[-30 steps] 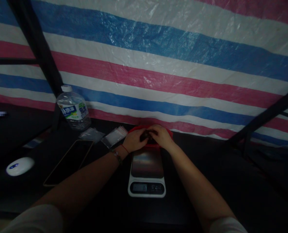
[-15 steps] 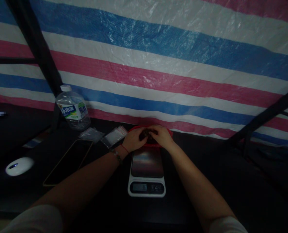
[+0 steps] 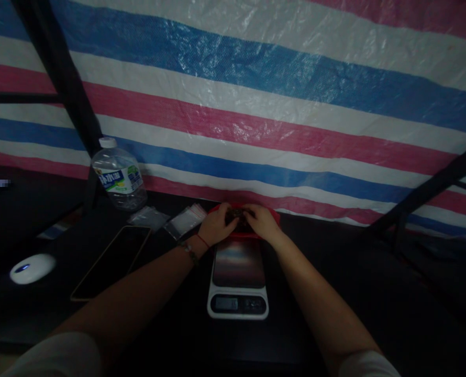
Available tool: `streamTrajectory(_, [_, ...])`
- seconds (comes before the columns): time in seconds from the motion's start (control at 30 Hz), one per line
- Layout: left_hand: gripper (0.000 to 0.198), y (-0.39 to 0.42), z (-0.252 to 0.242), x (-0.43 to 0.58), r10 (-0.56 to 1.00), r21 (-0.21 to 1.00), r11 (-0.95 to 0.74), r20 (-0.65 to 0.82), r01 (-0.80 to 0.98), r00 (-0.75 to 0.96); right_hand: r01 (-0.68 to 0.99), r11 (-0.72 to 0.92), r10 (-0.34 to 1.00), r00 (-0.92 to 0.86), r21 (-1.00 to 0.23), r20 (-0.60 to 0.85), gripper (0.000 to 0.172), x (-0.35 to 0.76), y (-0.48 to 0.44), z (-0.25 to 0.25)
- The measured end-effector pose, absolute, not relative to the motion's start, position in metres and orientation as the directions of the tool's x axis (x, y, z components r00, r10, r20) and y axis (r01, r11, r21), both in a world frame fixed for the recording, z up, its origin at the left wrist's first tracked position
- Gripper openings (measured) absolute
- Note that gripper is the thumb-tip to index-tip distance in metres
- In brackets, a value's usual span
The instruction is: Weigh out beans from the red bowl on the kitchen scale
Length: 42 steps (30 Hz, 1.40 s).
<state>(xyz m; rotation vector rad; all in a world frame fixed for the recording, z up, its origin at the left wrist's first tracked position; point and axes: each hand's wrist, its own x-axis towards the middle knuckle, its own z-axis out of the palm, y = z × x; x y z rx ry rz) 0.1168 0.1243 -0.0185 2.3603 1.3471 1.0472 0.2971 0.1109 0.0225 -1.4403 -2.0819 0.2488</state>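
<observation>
Left hand (image 3: 217,226) and right hand (image 3: 263,222): both in the red container (image 3: 276,214), fingers half-curled, thumbs toward each other; whether either has hold of anything, we cannot tell
Dark pieces (image 3: 237,213): in the container, between the hands, at the far end of the scale (image 3: 239,264)
Progress: we judge the handling under way; how much is done or left we cannot tell
Clear bags (image 3: 186,221): flat, left of the hands, untouched
Phone (image 3: 113,264): farther left, beside the left forearm
</observation>
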Motion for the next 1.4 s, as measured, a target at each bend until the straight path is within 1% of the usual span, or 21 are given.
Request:
streamTrajectory(0.13, [0.034,0.125,-0.020,0.116,0.802,0.505,-0.590,0.460,0.630,0.382,0.733,0.407,0.898,-0.212,-0.545,0.386,0.027,0.296,0.112,0.020])
streamTrajectory(0.23, [0.031,0.125,-0.020,0.115,0.781,0.486,-0.619,0.468,0.617,0.415,0.714,0.412,0.893,-0.193,-0.567,0.406,0.026,0.297,0.112,0.020])
streamTrajectory(0.4, [0.026,0.123,-0.017,0.115,0.725,0.432,-0.684,0.488,0.588,0.485,0.738,0.439,0.878,-0.232,-0.513,0.418,0.025,0.297,0.110,0.025])
streamTrajectory(0.5, [0.026,0.122,-0.014,0.116,0.701,0.397,-0.709,0.491,0.582,0.518,0.773,0.413,0.886,-0.220,-0.481,0.407,0.022,0.297,0.107,0.028])
streamTrajectory(0.6, [0.028,0.121,-0.013,0.116,0.673,0.376,-0.735,0.506,0.564,0.540,0.788,0.383,0.897,-0.192,-0.482,0.399,0.021,0.296,0.105,0.030])
streamTrajectory(0.73, [0.029,0.120,-0.012,0.116,0.674,0.366,-0.734,0.494,0.572,0.550,0.802,0.328,0.912,-0.133,-0.498,0.387,0.020,0.297,0.106,0.029])
streamTrajectory(0.83, [0.028,0.118,-0.011,0.116,0.690,0.381,-0.721,0.471,0.579,0.550,0.809,0.292,0.922,-0.098,-0.510,0.374,0.019,0.298,0.107,0.028])
streamTrajectory(1.03, [0.029,0.117,-0.011,0.116,0.730,0.405,-0.679,0.458,0.612,0.507,0.795,0.286,0.922,-0.075,-0.534,0.380,0.016,0.297,0.107,0.028])
streamTrajectory(1.27, [0.024,0.118,-0.012,0.116,0.710,0.371,-0.699,0.463,0.611,0.531,0.818,0.317,0.916,-0.132,-0.481,0.379,0.021,0.297,0.105,0.030])
streamTrajectory(1.4, [0.027,0.119,-0.013,0.116,0.738,0.383,-0.666,0.463,0.640,0.491,0.830,0.287,0.914,-0.087,-0.479,0.397,0.028,0.299,0.105,0.034])
